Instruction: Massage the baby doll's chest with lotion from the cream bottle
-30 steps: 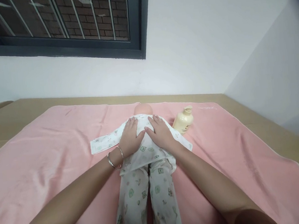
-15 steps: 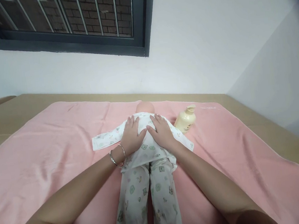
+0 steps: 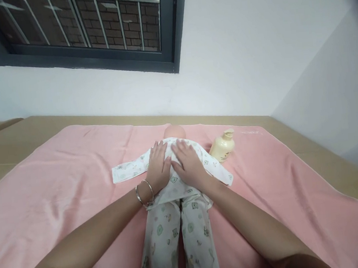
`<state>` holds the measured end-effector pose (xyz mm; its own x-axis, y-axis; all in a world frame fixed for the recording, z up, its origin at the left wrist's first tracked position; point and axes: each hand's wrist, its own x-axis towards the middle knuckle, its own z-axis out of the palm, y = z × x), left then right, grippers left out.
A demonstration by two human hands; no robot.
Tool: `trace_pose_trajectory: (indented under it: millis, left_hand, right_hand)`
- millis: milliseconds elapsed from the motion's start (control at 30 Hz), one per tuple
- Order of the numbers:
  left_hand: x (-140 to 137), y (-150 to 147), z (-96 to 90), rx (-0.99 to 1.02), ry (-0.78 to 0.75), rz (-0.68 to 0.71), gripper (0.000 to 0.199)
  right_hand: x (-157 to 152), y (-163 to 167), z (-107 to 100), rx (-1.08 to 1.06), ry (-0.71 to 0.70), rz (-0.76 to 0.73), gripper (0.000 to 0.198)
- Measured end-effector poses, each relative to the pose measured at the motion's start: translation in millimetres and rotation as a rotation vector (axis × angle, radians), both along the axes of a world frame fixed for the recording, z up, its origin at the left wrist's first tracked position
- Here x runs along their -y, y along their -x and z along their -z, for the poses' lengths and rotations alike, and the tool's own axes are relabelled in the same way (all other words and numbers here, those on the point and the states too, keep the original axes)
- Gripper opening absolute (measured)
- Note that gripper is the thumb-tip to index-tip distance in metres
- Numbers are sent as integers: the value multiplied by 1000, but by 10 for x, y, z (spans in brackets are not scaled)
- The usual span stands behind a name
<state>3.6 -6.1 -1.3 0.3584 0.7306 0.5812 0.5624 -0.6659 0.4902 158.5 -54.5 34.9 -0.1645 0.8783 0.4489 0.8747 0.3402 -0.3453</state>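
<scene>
The pajama-clad doll [image 3: 179, 190] lies on the pink mat [image 3: 268, 193], head near its far edge. The left hand [image 3: 158, 165] and right hand [image 3: 188, 163] lie flat on its torso, fingers slightly spread. A cream pump bottle [image 3: 222, 147] is beside it, toward the far right corner.

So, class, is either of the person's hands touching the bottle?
No, the left hand and right hand rest on the patterned shirt, apart from the bottle.

Window [image 3: 85, 29]: I see pale glare on dark panes.
Pink sheet [image 3: 81, 174]: soft light, faint fold shadows.
Right corners: black in my view.
</scene>
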Motion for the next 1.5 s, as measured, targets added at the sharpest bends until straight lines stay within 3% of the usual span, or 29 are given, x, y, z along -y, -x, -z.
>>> trace_pose_trajectory:
  millis: [100, 267, 433, 600, 733, 833, 967, 1033, 1200, 1367, 1500]
  left_hand:
    - [-7, 6, 23, 32, -11, 9, 55]
    - [3, 3, 10, 49, -11, -1, 55]
    - [23, 4, -17, 54, -7, -5, 53]
    - [20, 7, -9, 66, -15, -5, 52]
    - [36, 12, -7, 98, 8, -3, 55]
    - [45, 17, -10, 145, 25, -6, 61]
    - [48, 20, -23, 187, 40, -3, 64]
    - [52, 20, -33, 189, 40, 1, 62]
    - [61, 20, -42, 187, 21, -2, 58]
    - [80, 44, -49, 210, -42, -29, 56]
    - [130, 12, -193, 282, -171, -99, 52]
  right_hand:
    - [15, 32, 1, 5, 76, -54, 49]
    - [22, -16, -57, -55, -48, 37, 55]
    - [-2, -33, -16, -5, 83, -32, 51]
    - [53, 52, 45, -70, -68, -4, 50]
    - [69, 115, 45, 40, 8, -43, 47]
    - [142, 126, -100, 104, 29, -53, 40]
    - [490, 202, -368, 196, 81, -35, 26]
    - [702, 258, -428, 320, 136, -137, 14]
    - [888, 304, -362, 638, 139, -145, 19]
    - [796, 215, -389, 661, 183, -291, 16]
    - [891, 196, -458, 681, 164, -384, 14]
